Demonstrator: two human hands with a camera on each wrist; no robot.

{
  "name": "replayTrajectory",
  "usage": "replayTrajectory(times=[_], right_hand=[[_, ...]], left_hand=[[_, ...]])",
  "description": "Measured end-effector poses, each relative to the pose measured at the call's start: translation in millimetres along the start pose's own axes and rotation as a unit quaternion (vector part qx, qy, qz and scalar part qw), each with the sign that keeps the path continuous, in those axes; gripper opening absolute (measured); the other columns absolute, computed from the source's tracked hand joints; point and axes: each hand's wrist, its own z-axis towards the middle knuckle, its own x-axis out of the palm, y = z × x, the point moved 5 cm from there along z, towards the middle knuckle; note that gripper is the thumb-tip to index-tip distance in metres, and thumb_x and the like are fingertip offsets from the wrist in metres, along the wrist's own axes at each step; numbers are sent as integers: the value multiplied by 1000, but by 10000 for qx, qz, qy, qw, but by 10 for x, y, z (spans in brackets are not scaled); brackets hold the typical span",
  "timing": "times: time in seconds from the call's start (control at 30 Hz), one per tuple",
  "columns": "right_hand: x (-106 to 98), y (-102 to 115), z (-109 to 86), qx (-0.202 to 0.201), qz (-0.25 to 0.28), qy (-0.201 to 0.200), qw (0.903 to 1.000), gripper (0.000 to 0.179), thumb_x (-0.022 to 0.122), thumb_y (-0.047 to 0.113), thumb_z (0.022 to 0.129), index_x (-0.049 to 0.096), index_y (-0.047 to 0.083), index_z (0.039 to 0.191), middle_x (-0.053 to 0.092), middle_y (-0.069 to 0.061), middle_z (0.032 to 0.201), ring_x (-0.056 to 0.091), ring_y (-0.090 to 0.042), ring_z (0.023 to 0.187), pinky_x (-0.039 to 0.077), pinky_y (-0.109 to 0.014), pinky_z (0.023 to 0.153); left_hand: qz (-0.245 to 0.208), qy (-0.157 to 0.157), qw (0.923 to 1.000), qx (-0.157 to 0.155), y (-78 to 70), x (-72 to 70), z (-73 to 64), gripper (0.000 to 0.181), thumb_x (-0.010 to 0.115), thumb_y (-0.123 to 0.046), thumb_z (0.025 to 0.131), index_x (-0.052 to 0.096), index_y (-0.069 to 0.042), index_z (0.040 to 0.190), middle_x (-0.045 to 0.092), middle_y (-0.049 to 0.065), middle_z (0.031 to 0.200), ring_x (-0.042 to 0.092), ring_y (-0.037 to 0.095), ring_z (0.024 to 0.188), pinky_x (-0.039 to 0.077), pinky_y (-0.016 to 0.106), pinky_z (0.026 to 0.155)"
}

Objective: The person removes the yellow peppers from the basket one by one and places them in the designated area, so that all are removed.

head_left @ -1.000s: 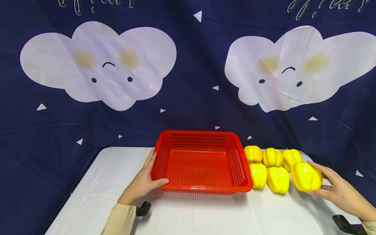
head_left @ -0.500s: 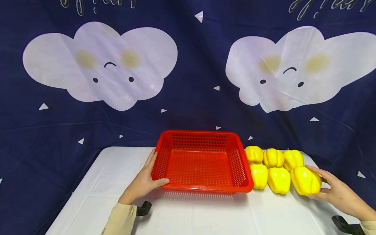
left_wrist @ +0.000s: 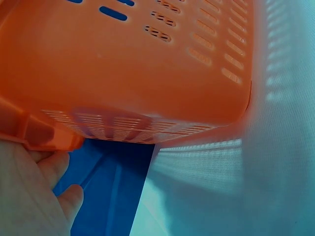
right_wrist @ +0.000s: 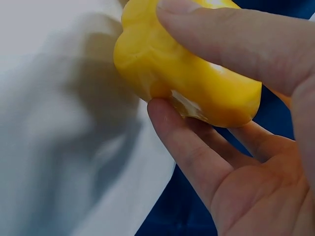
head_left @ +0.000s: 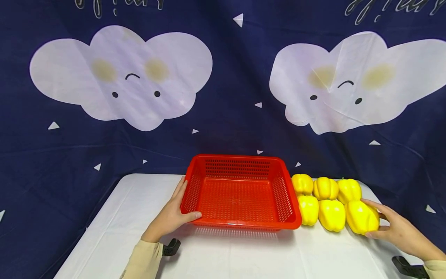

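Observation:
A red perforated plastic basket (head_left: 244,223) stands on the white-covered table in the head view, with nothing inside it. My left hand (head_left: 169,217) grips its left front corner, thumb over the front rim and fingers along the left side. In the left wrist view the fingertips (left_wrist: 55,167) show beneath the basket's rim. At the right, my right hand (head_left: 400,231) holds a yellow bell pepper (head_left: 361,217) between thumb and fingers, at the right end of the front row. The right wrist view shows the thumb across the pepper (right_wrist: 197,78) and fingers on its other side.
Several other yellow bell peppers (head_left: 331,215) stand in two rows between the basket and my right hand. The white tablecloth (head_left: 251,255) extends in front of the basket. A dark blue cloth (head_left: 240,128) with clouds hangs behind the table.
My right hand has lowered the yellow bell pepper slightly, down to the end of the front row. My left hand and the basket have stayed in place.

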Motion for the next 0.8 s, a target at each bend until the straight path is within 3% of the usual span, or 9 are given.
replayTrajectory(times=[0.1, 0.17, 0.47, 0.67, 0.8], right_hand=[[13, -5, 31, 174, -180, 206, 9995, 105, 93, 21, 65, 36, -8, 148, 45, -14, 143, 50, -45, 115, 59, -34, 77], [24, -2, 50, 252, -240, 348, 9988, 106, 93, 22, 65, 35, -10, 147, 43, -33, 140, 46, -57, 115, 58, -46, 80], [60, -27, 73, 446, -202, 593, 9970, 108, 92, 26, 67, 31, -11, 149, 39, -38, 142, 44, -62, 116, 54, -58, 83], [76, -39, 90, 570, -95, 713, 9958, 112, 91, 28, 68, 28, -12, 150, 35, -41, 143, 43, -66, 117, 57, -52, 80], [75, -29, 92, 446, -63, 687, 9966, 110, 91, 26, 68, 28, -12, 150, 36, -41, 142, 43, -66, 116, 60, -44, 77]], left_hand=[[31, 5, 10000, 4, 5, 4, 0, 114, 83, -40, 81, 10, -3, 161, 0, 4, 169, 21, 41, 149, 30, 66, 111], [34, 9, 10000, 6, 5, 3, 0, 114, 83, -40, 81, 9, -3, 161, -1, 4, 169, 20, 41, 149, 30, 66, 111], [34, 12, 10000, 34, -11, -8, -3, 115, 83, -41, 81, 10, -3, 161, -1, 4, 169, 20, 41, 149, 30, 66, 110], [48, 24, 10000, 65, -12, -9, -4, 116, 82, -43, 81, 9, -2, 161, -1, 5, 169, 21, 42, 149, 31, 67, 109], [49, 28, 10000, 70, -16, -10, -3, 116, 83, -41, 81, 9, -2, 161, -1, 6, 169, 20, 43, 149, 31, 67, 110]])
